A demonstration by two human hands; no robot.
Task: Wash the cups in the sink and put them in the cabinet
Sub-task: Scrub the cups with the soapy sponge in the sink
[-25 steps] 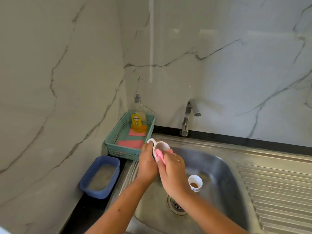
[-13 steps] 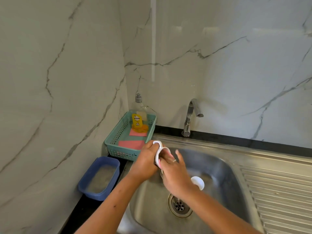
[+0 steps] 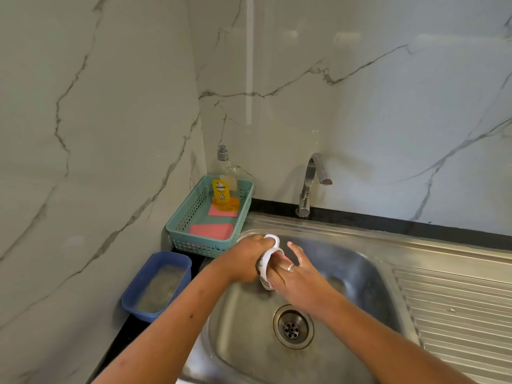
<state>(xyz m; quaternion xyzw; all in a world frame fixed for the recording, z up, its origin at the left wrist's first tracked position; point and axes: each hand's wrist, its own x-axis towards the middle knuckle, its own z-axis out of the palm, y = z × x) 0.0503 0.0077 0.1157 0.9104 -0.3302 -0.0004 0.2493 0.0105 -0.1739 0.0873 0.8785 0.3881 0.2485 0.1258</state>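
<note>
White ceramic cup with a handle [image 3: 266, 268]: held above the stainless steel sink basin [image 3: 360, 275], near its back-left corner, tipped on its side with the mouth facing right. Left hand [image 3: 243, 260] wraps round the cup body from the left, fingers curled tight, and the handle loop pokes out on top. Right hand [image 3: 297, 277] is at the cup mouth: some fingers pushed inside, others splayed straight above the rim, silver ring [image 3: 290, 267] on one. Sliver of pink shows at the mouth. Can't tell what it is, or whether the hidden fingers pinch anything. Round metal drain strainer [image 3: 293, 327] is in the basin floor, nearer the camera than the hands. Ribbed drainboard [image 3: 457, 314] is to the right. Chrome tap [image 3: 310, 184] stands behind the basin by the black counter strip [image 3: 401, 221], spout pointing right. Teal slotted plastic basket [image 3: 177, 234] at the sink's back-left corner holds a clear soap bottle with a yellow label [image 3: 221, 187] and two flat pink pads [image 3: 212, 231]. Blue plastic tub [image 3: 155, 268] with murky grey contents sits just in front of the basket, against the marble-pattern wall [image 3: 97, 134].
</note>
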